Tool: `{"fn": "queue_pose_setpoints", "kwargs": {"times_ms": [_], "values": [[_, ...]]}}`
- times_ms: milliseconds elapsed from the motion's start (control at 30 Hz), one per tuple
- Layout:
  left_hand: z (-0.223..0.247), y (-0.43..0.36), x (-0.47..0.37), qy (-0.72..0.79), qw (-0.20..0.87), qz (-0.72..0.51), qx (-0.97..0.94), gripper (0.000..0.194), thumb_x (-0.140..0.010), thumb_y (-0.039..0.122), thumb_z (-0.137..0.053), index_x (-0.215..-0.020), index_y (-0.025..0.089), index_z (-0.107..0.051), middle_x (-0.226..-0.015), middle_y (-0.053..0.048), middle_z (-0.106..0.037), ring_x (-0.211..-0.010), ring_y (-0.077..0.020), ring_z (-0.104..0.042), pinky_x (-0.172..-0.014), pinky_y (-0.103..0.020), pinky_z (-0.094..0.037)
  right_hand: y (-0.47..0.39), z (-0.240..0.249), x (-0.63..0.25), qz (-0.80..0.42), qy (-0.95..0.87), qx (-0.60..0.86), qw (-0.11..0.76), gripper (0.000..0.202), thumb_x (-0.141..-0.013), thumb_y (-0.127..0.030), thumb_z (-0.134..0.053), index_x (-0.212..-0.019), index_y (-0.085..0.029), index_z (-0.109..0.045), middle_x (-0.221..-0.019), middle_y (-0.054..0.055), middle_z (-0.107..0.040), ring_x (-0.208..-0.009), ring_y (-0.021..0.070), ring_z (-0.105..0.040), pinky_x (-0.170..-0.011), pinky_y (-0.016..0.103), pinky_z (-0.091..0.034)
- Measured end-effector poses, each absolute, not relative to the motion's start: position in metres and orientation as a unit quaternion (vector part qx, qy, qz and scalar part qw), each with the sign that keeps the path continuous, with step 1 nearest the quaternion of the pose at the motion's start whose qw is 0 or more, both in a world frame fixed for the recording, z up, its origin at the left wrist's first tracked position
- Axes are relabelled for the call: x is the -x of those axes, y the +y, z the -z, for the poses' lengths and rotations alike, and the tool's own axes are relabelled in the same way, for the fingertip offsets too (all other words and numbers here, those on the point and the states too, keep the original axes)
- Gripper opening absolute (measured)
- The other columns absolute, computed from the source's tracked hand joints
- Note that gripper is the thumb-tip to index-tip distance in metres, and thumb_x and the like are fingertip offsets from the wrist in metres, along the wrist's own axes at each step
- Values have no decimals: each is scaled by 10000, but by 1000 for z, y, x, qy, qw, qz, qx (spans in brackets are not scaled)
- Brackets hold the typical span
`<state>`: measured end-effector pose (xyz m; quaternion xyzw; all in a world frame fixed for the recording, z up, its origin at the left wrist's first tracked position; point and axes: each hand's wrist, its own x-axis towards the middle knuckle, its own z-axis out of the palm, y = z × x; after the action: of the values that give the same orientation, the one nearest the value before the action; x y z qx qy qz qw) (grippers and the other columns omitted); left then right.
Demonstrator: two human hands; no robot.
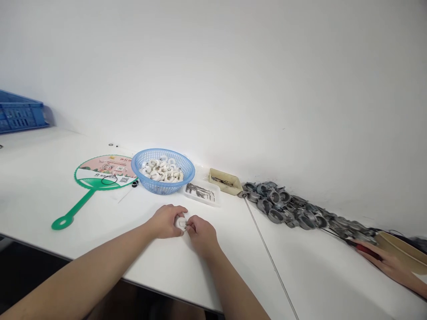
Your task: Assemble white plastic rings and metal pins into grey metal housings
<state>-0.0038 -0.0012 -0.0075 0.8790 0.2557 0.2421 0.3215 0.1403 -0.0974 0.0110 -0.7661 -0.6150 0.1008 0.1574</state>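
Note:
My left hand [167,221] curls its thumb and fingers around a small round white part [181,223] just above the white table. From the right, my right hand [200,231] pinches something small and dark at the edge of that part; its shape is too small to tell. Beyond my hands stands a blue mesh basket [160,189] with several similar white parts [162,170] in it. To its right lies a clear shallow tray [215,202] with thin dark pins [200,192].
A beige bin [225,189] and a long pile of grey metal parts [287,206] line the wall. On the left are a green-handled fan [78,206] and a blue crate [23,115]. Another person's hand [390,262] holds a red-handled tool [368,251] at the right.

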Motion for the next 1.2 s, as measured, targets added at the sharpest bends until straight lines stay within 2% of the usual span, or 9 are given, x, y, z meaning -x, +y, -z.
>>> {"fn": "queue_pose_setpoints", "kwargs": {"times_ms": [967, 1200], "values": [[5, -2, 2, 255, 300, -244, -886, 556, -539, 260, -663, -1087, 255, -562, -940, 8, -659, -844, -213, -555, -768, -328, -439, -96, -7, -143, -90, -613, 760, 194, 93, -762, -176, -458, -782, -206, -544, -787, -22, -619, -697, 109, -502, -594, 221, -241], [5, -2, 5, 244, 339, -263, -870, 632, -544, 334, -701, -1139, 211, -527, -1048, -33, -612, -868, -197, -550, -797, -324, -440, -96, -6, -144, -89, -609, 763, 196, 108, -750, -162, -453, -786, -212, -542, -791, -24, -621, -700, 113, -503, -590, 224, -228]]}}
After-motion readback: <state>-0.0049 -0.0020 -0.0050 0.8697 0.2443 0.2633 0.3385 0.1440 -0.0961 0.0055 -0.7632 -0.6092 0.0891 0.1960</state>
